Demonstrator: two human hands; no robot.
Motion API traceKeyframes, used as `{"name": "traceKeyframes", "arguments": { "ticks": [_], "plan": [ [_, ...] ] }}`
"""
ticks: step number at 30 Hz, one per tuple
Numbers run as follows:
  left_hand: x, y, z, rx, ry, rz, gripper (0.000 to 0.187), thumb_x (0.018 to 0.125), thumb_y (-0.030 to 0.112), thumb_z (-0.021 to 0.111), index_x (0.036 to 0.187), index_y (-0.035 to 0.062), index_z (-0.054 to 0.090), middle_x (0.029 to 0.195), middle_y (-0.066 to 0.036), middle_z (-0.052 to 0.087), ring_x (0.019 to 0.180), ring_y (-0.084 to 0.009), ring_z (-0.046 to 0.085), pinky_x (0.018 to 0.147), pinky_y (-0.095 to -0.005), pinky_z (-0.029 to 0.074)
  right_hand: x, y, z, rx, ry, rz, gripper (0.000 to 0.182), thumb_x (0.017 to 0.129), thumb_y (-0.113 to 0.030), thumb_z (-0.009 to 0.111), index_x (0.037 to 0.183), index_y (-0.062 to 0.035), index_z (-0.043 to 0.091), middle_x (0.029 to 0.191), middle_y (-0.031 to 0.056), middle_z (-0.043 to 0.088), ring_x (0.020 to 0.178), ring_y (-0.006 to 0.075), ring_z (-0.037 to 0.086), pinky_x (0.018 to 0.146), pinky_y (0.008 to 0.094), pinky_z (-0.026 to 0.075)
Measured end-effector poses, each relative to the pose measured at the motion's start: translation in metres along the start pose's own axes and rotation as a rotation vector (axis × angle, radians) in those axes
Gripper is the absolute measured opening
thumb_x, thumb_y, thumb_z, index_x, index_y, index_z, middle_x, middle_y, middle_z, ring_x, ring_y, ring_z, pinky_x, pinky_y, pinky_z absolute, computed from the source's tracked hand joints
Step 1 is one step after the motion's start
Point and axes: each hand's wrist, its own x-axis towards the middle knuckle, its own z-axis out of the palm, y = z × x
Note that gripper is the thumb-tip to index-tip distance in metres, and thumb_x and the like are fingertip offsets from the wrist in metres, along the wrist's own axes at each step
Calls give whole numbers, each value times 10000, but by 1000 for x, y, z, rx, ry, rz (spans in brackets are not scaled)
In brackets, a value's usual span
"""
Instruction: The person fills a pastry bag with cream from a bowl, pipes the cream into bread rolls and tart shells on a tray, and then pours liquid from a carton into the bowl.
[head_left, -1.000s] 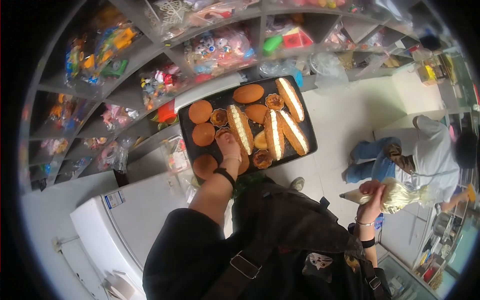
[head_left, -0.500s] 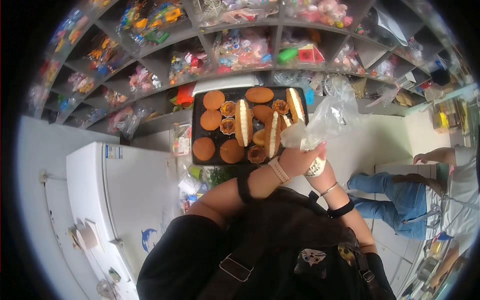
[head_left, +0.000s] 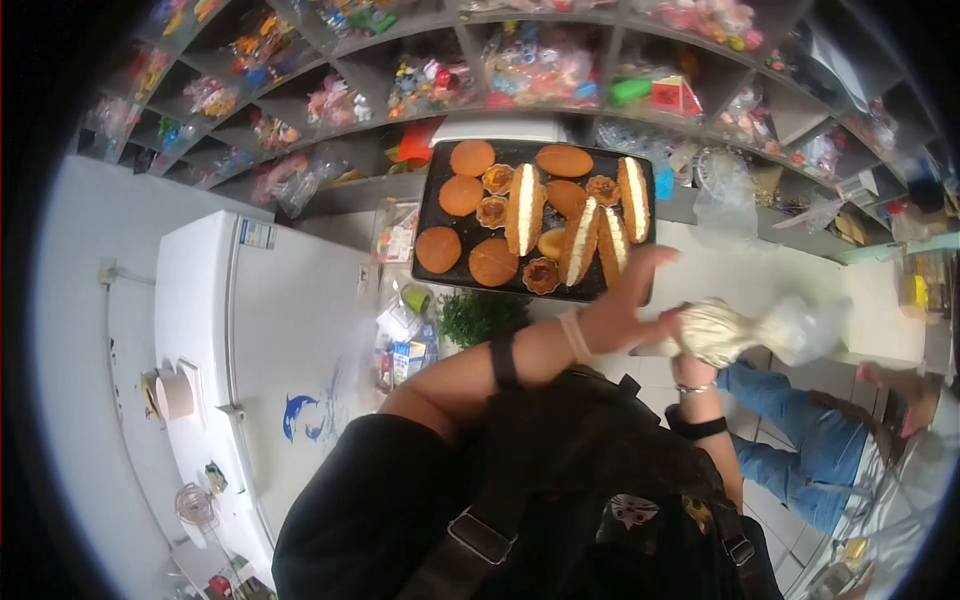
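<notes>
- My right hand (head_left: 690, 335) is closed tight around the twisted neck of a piping bag (head_left: 735, 332); the bag is full of cream and its loose plastic end spreads out toward 3 o'clock.
- My left hand (head_left: 625, 300) is open, with the fingers stretched out flat. It holds nothing, and it lies just beside the tip end of the piping bag, at 9 o'clock from my right hand; I cannot tell if it touches the bag.
- The fingers of my left hand reach over the near right corner of a black tray (head_left: 432, 215), which is at 12 o'clock from both hands.
- On the tray I see round brown buns (head_left: 471, 158) on the left side, long split breads with white cream (head_left: 525, 195) in the middle and on the right, and small tarts (head_left: 497, 179) between them.
- Behind the tray, at 12 o'clock, grey shelves (head_left: 400, 45) are full of small packed toys.
- At 9 o'clock stands a white chest freezer (head_left: 270, 340) with a blue dolphin sticker.
- At 4 o'clock another person in blue jeans (head_left: 810, 470) crouches on the floor, well apart from my hands.
</notes>
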Motion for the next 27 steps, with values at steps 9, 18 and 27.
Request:
{"name": "traceKeyframes", "arguments": {
  "ticks": [9, 18, 27],
  "plan": [
    [-136, -180, -234, 1094, 424, -1037, 854, 643, 388, 753, 1360, 181, 340, 1383, -265, 262, 1247, -422, 332, 1023, -452, 325, -44, -49, -43, -440, 278, -116, 214, 816, 52, 607, 1001, -37, 547, 970, 64, 564, 901, 191, 543, 877, 338, 448],
    [-130, -246, -332, 1083, -2, -1142, 556, 803, 507, 531, 1246, 171, 520, 1286, -137, 463, 1211, -362, 413, 1045, -438, 285, -35, -83, 49, 2, 348, 89, 197, 830, 39, 583, 983, -67, 516, 915, 37, 501, 874, 169, 485, 873, 355, 402],
    [-108, -234, -329, 1052, 33, -1132, 682, 743, 519, 629, 1235, 71, 481, 1244, -175, 443, 1171, -376, 431, 968, -455, 395, -45, -94, 75, -83, 456, 154, 154, 827, 15, 584, 954, -46, 521, 868, 47, 495, 867, 162, 491, 889, 340, 403]
  ]
}}
